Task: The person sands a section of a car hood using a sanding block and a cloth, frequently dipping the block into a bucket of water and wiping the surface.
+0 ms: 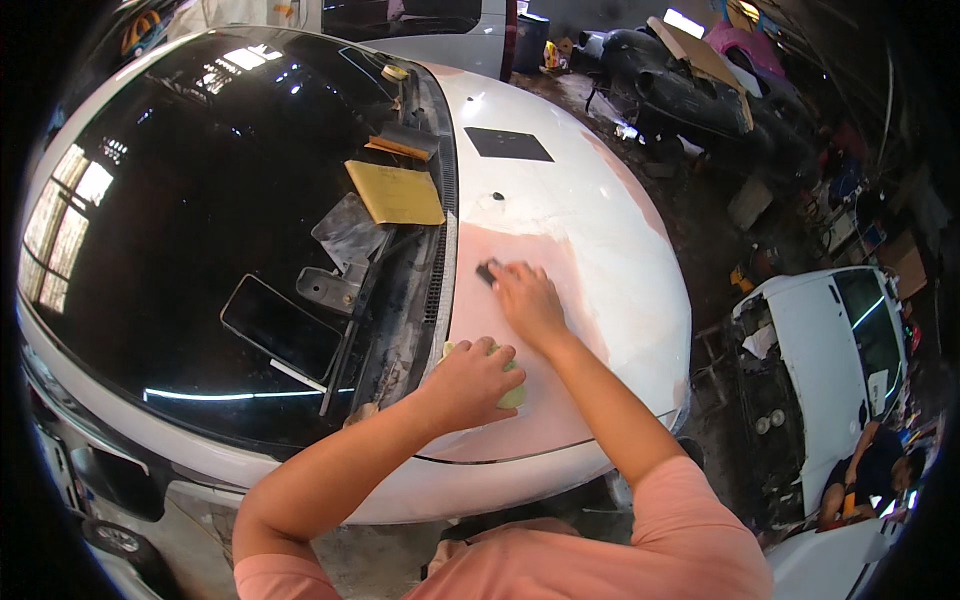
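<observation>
The right hand (527,300) presses a small dark sanding block (486,272) flat-fingered on the pink primed patch of the white car bonnet (600,240). The left hand (470,380) clenches a pale green sponge (512,392) nearby. A yellow sandpaper sheet (396,193) and black phone (280,326) lie on the windscreen (200,180).

White hood (600,240) with a pink patch (520,400) and a black square (508,144); pale green sponge (512,392); yellow-brown envelope (396,193) on the black windscreen (200,200).

Both hands down on the white car hood (600,230).
My right hand (527,300) presses a dark sanding block (486,272) on the pinkish patch (500,250); my left hand (475,380) grips a green sponge (512,392).
</observation>
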Demonstrator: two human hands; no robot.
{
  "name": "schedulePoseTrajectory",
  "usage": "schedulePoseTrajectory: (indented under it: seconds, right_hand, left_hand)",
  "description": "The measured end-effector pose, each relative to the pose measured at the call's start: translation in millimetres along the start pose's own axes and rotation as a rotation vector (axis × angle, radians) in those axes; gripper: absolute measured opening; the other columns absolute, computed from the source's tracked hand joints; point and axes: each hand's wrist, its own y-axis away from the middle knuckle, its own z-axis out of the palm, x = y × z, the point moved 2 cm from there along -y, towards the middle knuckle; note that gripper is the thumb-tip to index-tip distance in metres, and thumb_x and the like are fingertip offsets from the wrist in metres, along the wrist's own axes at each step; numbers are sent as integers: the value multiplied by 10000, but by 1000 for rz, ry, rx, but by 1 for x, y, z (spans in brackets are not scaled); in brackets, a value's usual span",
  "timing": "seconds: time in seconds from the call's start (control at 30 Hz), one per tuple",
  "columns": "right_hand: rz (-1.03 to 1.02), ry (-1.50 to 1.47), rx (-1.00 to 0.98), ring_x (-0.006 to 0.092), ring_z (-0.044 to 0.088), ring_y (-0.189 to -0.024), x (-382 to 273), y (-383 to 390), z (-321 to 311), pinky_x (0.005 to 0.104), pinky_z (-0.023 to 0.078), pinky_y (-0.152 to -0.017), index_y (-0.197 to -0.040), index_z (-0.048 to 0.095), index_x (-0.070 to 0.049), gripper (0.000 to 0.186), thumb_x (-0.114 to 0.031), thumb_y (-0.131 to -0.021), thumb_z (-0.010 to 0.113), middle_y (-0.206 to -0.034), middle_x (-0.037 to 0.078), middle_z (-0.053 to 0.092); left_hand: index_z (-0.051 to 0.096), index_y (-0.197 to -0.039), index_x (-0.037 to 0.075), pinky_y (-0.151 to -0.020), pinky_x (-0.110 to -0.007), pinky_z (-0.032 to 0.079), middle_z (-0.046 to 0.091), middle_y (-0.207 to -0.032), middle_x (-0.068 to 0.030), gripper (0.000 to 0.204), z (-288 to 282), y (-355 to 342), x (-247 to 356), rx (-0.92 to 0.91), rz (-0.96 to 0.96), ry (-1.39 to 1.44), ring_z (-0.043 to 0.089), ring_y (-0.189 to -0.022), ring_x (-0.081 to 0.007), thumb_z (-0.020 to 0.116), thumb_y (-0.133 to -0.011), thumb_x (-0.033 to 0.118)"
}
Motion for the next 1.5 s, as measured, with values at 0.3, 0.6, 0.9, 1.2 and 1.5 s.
schedulePoseTrajectory:
  seconds: [0.3, 0.6, 0.9, 1.2, 1.5]
  right_hand:
    - [-137, -50, -43, 383, 626, -1103, -1, 27, 9, 505, 524, -988, -1373, 720, -135, 343, -210, -1050, 629, -1299, 126, 684]
    - [-113, 65, 53, 386, 645, -1065, 43, -87, 23, 498, 546, -937, -1357, 717, -125, 325, -221, -1063, 617, -1238, 132, 696]
    - [-289, -25, -28, 364, 635, -1096, 39, -66, 14, 474, 534, -988, -1389, 723, -124, 369, -215, -1041, 645, -1293, 125, 693]
    - [-137, -168, -41, 367, 639, -1172, 47, -106, 29, 475, 525, -1039, -1289, 767, -90, 311, -230, -1020, 696, -1342, 102, 714]
    - [-425, -242, -187, 376, 649, -1209, -20, 26, -18, 479, 499, -1083, -1274, 763, -61, 307, -159, -985, 730, -1337, 164, 729]
  left_hand:
    - [733, -1050, 136, -881, -486, 589, 691, -1142, -98, 389, 12, 7, -3, 11, -14, -51, 677, -1109, -337, 871, -804, 404]
    - [701, -990, 120, -806, -463, 600, 692, -1052, -88, 336, 7, -12, 16, 7, 135, 45, 700, -1012, -318, 830, -814, 375]
    - [700, -1016, 128, -802, -462, 598, 689, -1051, -92, 342, 13, -3, 19, 9, 122, 121, 705, -996, -313, 831, -805, 363]
    - [707, -1030, 132, -810, -462, 598, 694, -1077, -91, 347, 12, -1, 19, -8, 148, 98, 702, -1010, -312, 831, -806, 365]
    - [712, -1047, 135, -818, -468, 596, 701, -1097, -81, 341, 20, 14, 27, 16, 257, 137, 692, -1026, -305, 814, -838, 385]
